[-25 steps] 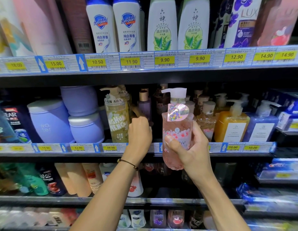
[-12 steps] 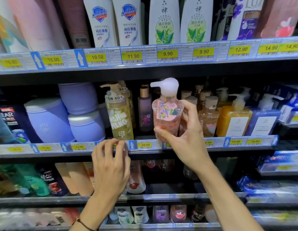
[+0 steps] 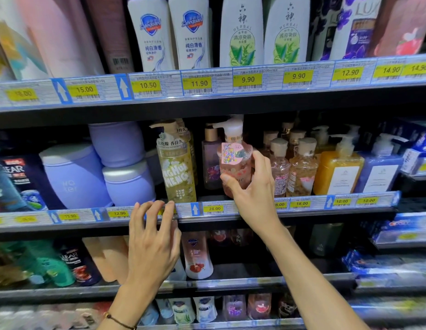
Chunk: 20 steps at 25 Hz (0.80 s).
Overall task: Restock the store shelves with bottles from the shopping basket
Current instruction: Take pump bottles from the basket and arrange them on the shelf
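Store shelves packed with toiletries. Right hand (image 3: pixel 251 194) grips pink pump bottle (image 3: pixel 234 163), set into the middle shelf (image 3: pixel 302 207) gap between purple and amber bottles; not released. Left hand (image 3: pixel 152 236) open, empty, fingers at shelf edge. Basket unseen; remaining stock unknown.

On the middle shelf (image 3: pixel 231 219): pump bottle (image 3: pixel 234 163) upright near the front edge, clasped by the right hand (image 3: pixel 253 191). Just left of it, behind, a slim capped bottle (image 3: pixel 210 160); further left a tall pump bottle (image 3: pixel 176 163), then stacked tubs (image 3: pixel 97 167). Right of it, capped bottles (image 3: pixel 290 167), then two square pump bottles (image 3: pixel 338 167). Left hand (image 3: pixel 152 241) lower, fingers (image 3: pixel 168 210) touching the shelf's price strip (image 3: pixel 214 208). Above, upper shelf (image 3: pixel 207 101) carrying a row of tall bottles (image 3: pixel 195 32).
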Available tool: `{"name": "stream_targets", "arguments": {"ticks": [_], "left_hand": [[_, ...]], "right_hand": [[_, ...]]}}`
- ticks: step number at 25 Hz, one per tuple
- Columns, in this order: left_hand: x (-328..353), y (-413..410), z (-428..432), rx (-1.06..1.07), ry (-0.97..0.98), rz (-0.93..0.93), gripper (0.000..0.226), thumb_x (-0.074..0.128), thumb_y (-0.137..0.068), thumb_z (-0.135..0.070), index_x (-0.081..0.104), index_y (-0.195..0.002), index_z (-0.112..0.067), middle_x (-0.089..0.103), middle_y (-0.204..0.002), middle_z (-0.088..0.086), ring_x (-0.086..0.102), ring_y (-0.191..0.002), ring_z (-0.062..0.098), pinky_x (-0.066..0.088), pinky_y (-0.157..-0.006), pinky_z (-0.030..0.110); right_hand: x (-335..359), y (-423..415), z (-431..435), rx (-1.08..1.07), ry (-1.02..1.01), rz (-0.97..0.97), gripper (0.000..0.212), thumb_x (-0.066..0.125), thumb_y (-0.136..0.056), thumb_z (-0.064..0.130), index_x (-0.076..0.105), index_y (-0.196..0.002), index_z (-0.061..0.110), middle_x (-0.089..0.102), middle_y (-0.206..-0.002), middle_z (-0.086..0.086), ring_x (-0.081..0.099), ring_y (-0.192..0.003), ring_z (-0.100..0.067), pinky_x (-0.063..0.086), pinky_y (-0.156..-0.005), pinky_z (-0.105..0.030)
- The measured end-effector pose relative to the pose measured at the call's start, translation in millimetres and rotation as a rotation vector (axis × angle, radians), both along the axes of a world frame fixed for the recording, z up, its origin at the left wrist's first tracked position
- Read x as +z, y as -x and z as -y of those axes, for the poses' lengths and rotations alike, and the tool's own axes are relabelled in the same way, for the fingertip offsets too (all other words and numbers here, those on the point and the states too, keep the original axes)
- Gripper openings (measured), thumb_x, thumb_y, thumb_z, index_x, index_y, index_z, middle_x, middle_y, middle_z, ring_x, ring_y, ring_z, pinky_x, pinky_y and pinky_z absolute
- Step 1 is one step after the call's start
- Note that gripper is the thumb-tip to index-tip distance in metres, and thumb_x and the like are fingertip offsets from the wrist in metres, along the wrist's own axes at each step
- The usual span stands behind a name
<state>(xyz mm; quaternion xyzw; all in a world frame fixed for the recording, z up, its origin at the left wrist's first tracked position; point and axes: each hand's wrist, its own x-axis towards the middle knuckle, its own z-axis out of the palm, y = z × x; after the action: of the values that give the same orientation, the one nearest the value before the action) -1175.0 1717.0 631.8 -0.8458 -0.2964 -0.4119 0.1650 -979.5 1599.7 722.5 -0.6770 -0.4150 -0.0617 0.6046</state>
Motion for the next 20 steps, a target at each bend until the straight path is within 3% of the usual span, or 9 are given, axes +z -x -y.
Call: {"name": "stream_targets", "arguments": {"ticks": [2,6,8,10,13,17,20], "left_hand": [[-1.2,-0.3,-1.6,-0.002,-0.007,0.013,0.046,0.059,-0.089,-0.017,0.062,-0.131,0.001,0.056,-0.126,0.023,0.051,-0.118,0.046,0.035,-0.113,0.060],[-4.3,-1.9,-4.0,-0.009,-0.026,0.032,0.046,0.060,-0.088,-0.016,0.063,-0.131,0.001,0.057,-0.125,0.024,0.051,-0.118,0.047,0.035,-0.113,0.061],[-5.0,-2.2,-3.7,-0.011,-0.036,0.039,0.046,0.060,-0.088,-0.015,0.063,-0.130,0.002,0.057,-0.125,0.025,0.050,-0.118,0.046,0.034,-0.114,0.061],[-5.7,-2.1,-4.1,-0.015,-0.042,0.040,0.046,0.060,-0.087,-0.015,0.063,-0.130,0.002,0.057,-0.124,0.025,0.051,-0.118,0.046,0.034,-0.114,0.062],[-6.8,-2.0,-5.6,-0.020,-0.040,0.038,0.046,0.059,-0.088,-0.017,0.063,-0.130,0.002,0.056,-0.125,0.025,0.050,-0.119,0.047,0.034,-0.114,0.062],[-7.9,-2.6,-5.3,-0.027,-0.030,0.051,0.046,0.058,-0.090,-0.018,0.063,-0.131,0.002,0.056,-0.125,0.025,0.050,-0.118,0.048,0.034,-0.114,0.063],[-9.1,-2.1,-6.5,-0.035,-0.038,0.054,0.046,0.059,-0.088,-0.016,0.063,-0.130,0.003,0.057,-0.125,0.026,0.050,-0.118,0.048,0.035,-0.112,0.063]], "right_hand": [[-0.4,3.3,-2.2,-0.029,0.050,-0.031,0.063,0.073,-0.090,0.033,0.042,-0.142,0.012,0.044,-0.125,0.001,0.041,-0.108,-0.005,0.035,-0.089,-0.018],[-2.8,9.5,-6.7,-0.056,0.138,-0.047,0.067,0.063,-0.098,0.032,0.028,-0.150,0.009,0.040,-0.131,0.001,0.028,-0.104,0.002,0.020,-0.083,-0.008],[-2.5,11.4,-8.2,-0.069,0.159,-0.060,0.070,0.059,-0.100,0.032,0.020,-0.153,0.008,0.041,-0.146,-0.008,0.037,-0.125,-0.012,0.025,-0.094,-0.015],[-3.6,12.2,-11.1,-0.137,0.198,0.016,0.067,0.057,-0.101,0.032,0.018,-0.150,0.006,0.049,-0.140,-0.017,0.050,-0.125,-0.031,0.041,-0.094,-0.032],[-4.5,17.0,-10.9,-0.256,0.283,0.170,0.066,0.052,-0.102,0.037,0.019,-0.149,0.004,0.055,-0.127,-0.014,0.057,-0.113,-0.031,0.047,-0.086,-0.038],[-11.6,24.7,-6.9,-0.392,0.268,0.230,0.064,0.053,-0.102,0.039,0.034,-0.148,-0.001,0.053,-0.135,-0.015,0.055,-0.120,-0.033,0.047,-0.093,-0.039],[-19.1,32.1,-10.4,-0.414,0.284,0.239,0.070,0.060,-0.099,0.033,0.032,-0.150,-0.004,0.051,-0.142,-0.018,0.055,-0.127,-0.032,0.049,-0.100,-0.038]]}}
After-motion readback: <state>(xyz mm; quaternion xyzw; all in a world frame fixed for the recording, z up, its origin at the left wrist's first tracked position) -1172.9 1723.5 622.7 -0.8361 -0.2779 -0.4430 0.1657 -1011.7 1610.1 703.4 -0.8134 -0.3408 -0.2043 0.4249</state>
